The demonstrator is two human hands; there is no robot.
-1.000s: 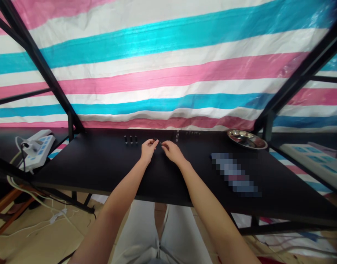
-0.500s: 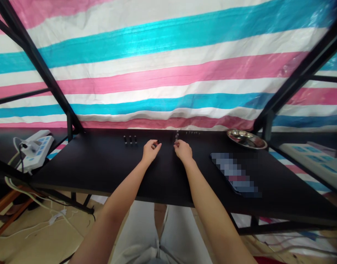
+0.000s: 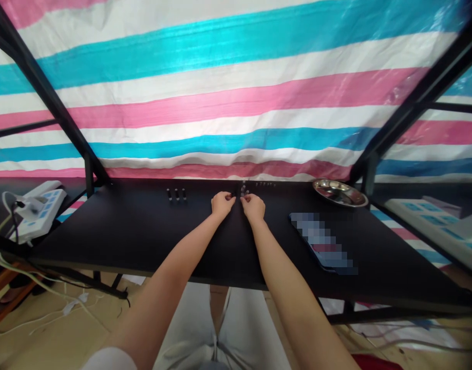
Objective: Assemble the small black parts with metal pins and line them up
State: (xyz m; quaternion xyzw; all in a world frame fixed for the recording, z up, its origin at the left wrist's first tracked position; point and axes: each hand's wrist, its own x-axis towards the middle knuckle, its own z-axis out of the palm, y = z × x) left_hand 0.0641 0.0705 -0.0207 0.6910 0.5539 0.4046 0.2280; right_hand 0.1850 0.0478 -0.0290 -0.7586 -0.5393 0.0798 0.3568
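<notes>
Both my hands reach to the far middle of a black table (image 3: 143,231). My left hand (image 3: 221,203) is curled with its fingers pinched on a small dark piece that I cannot make out. My right hand (image 3: 253,206) is curled too, its fingertips at a small upright silvery part (image 3: 243,188) near the table's back edge. The two hands sit close together, almost touching. Three small dark upright pieces (image 3: 176,194) stand in a row to the left of my left hand.
A round metal dish (image 3: 339,191) sits at the back right. A blurred flat object (image 3: 322,242) lies right of my right arm. A row of tiny parts (image 3: 266,183) lines the back edge. A white power strip (image 3: 35,208) with cables rests at the left. Black frame bars slant up both sides.
My left hand has moved right and farther back, closing on my right hand. My right hand shifted right to the silvery part at the back edge. The view drifted slightly.
</notes>
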